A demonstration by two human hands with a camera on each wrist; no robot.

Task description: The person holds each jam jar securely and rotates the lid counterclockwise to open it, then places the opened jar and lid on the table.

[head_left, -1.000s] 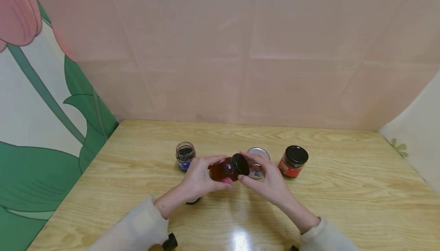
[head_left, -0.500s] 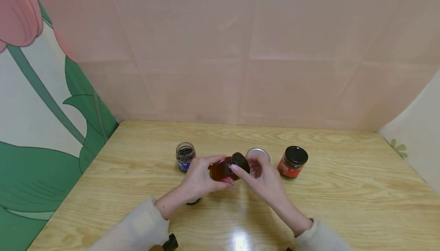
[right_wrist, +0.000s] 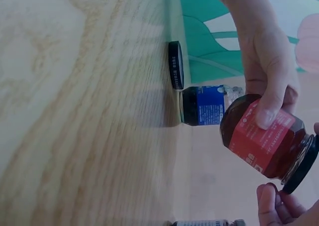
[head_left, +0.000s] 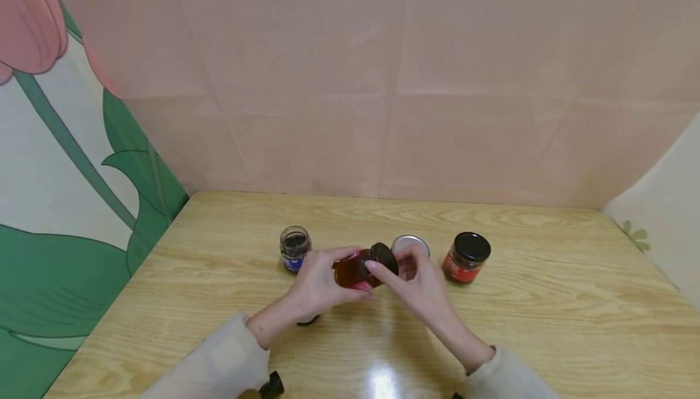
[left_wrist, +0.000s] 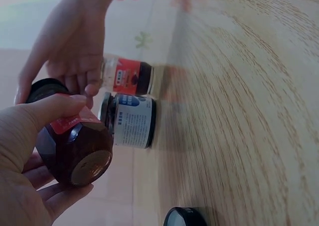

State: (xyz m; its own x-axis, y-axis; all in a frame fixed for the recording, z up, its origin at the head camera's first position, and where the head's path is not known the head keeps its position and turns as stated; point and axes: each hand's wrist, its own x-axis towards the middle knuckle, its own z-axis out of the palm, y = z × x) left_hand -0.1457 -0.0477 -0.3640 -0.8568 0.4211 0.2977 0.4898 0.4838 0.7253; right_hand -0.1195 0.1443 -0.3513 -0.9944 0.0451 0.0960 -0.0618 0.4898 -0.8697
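Pale wood-grain worktop [head_left: 547, 320] across lower frame. Creased pinkish backdrop [head_left: 339, 83], upper centre. Green leaf print [head_left: 49, 283], left edge. Black-lidded, red-labelled glass jar [head_left: 463, 265] upright, right of centre.

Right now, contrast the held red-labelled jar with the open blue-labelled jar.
The red-labelled jar is tilted in the left hand; the blue-labelled jar stands upright on the table. The red-labelled jar wears a black lid; the blue-labelled jar is open. Both are glass with dark contents.

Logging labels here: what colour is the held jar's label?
Red; the held jar's label shows best in the right wrist view.
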